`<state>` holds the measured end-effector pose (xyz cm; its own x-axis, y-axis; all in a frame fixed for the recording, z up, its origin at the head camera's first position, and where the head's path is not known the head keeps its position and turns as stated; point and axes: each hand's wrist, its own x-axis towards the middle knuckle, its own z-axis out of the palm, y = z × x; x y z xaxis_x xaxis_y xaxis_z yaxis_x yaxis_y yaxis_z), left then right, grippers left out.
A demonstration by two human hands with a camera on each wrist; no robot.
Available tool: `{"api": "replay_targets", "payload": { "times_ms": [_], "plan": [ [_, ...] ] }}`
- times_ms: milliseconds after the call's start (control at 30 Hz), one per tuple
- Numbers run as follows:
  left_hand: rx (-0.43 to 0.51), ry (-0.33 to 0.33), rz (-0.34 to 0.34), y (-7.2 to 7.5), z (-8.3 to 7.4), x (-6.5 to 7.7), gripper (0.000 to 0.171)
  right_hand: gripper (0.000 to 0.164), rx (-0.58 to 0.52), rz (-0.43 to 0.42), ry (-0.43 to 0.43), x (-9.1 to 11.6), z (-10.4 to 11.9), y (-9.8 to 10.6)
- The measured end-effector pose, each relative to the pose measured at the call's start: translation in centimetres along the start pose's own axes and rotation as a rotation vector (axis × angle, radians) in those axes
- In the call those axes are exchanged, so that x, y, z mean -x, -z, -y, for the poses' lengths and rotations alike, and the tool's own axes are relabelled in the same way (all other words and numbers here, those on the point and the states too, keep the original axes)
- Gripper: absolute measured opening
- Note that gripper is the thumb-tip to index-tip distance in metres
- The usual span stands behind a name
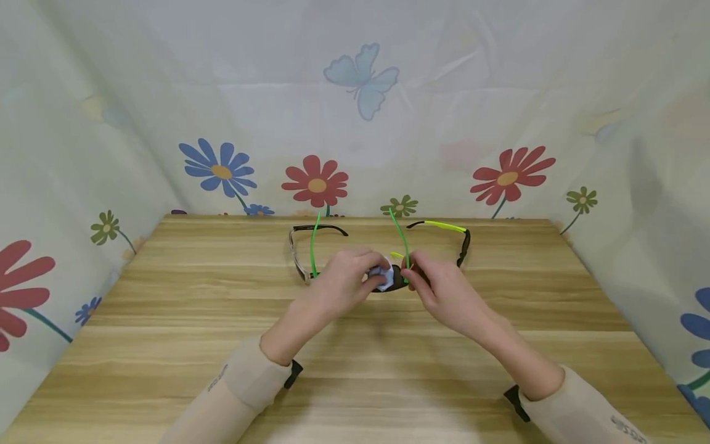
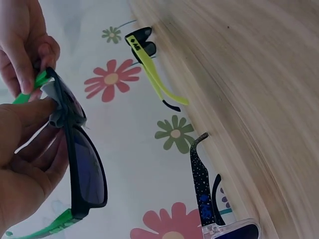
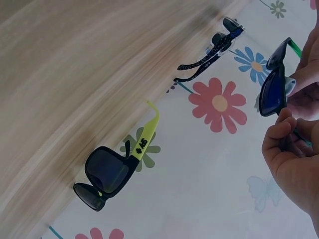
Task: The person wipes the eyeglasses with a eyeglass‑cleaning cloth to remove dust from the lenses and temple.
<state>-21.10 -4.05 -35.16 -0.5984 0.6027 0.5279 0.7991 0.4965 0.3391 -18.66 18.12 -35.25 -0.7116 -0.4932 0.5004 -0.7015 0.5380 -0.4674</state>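
Sunglasses with black frames and bright green arms (image 1: 400,233) are held up over the table between both hands, their arms pointing away from me. A light blue cloth (image 1: 384,277) is pinched between the thumb and fingers of my left hand (image 1: 341,280). In the left wrist view the cloth (image 2: 62,109) wraps over the frame near the nose bridge and touches one dark lens. My right hand (image 1: 446,290) pinches the sunglasses at the right hinge, where the green arm meets the frame. The right wrist view shows the fronts of the dark lenses (image 3: 273,93).
Behind the hands, sunglasses with yellow arms (image 1: 446,226) lie at the right. Another pair, with a clear frame and speckled dark arms (image 1: 293,246), lies at the left. A flower-printed curtain (image 1: 421,135) surrounds the back and sides of the wooden table (image 1: 432,382).
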Motion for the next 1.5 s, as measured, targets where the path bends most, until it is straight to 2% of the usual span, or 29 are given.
{"api": "replay_targets", "payload": {
  "times_ms": [267,400,767,1033,1300,1500],
  "plan": [
    [0.034,-0.037,-0.004,-0.02,-0.58,-0.42,0.013,0.011,-0.011,0.007,-0.004,-0.23,0.27,-0.24],
    [0.047,-0.022,0.007,0.06,-0.79,-0.36,0.013,0.012,-0.012,0.009,-0.011,-0.22,0.34,-0.40],
    [-0.066,0.061,0.074,0.50,-0.77,-0.06,0.008,0.012,0.011,0.004,-0.015,-0.14,0.48,-0.37],
    [-0.112,0.054,0.067,0.81,-0.53,-0.01,0.009,0.009,0.024,0.016,-0.033,-0.16,0.41,-0.28],
    [-0.054,0.054,0.058,0.70,-0.38,-0.06,0.008,0.011,0.043,-0.010,-0.001,0.04,0.26,-0.45],
    [-0.011,0.009,0.034,0.64,-0.46,-0.23,0.010,0.011,0.050,-0.031,0.025,0.00,0.31,-0.54]
  ]
}}
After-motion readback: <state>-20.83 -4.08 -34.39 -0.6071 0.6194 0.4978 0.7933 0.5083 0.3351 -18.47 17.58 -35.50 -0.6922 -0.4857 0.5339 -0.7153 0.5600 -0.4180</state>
